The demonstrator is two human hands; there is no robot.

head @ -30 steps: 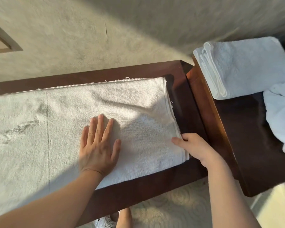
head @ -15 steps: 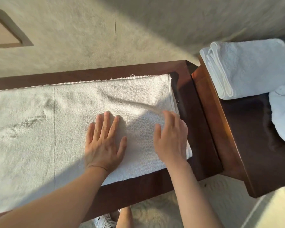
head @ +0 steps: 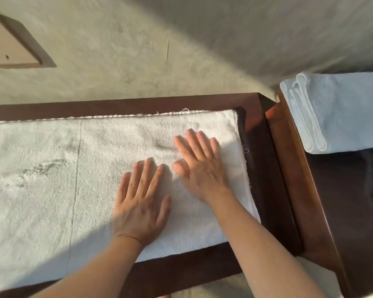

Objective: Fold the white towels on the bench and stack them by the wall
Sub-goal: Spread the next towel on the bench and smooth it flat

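Your left hand (head: pixel 139 208) and right hand (head: pixel 199 166): both flat, fingers straight, palms pressed on white towel (head: pixel 52 179), right hand slightly blurred. Towel spread along dark wooden bench (head: pixel 181 274), long axis left–right, short hemmed end pointing right, just beyond your right hand. Folded towel (head: pixel 340 112) on adjoining bench section, far right, by wall (head: pixel 159 50).

The towel (head: pixel 95 179) spread over the tabletop (head: pixel 267 190) is plain white terry; the tabletop is dark reddish-brown wood. At its right end, a folded towel (head: pixel 342 110) looks bluish-white. The wall (head: pixel 138 50) is mottled grey-beige.
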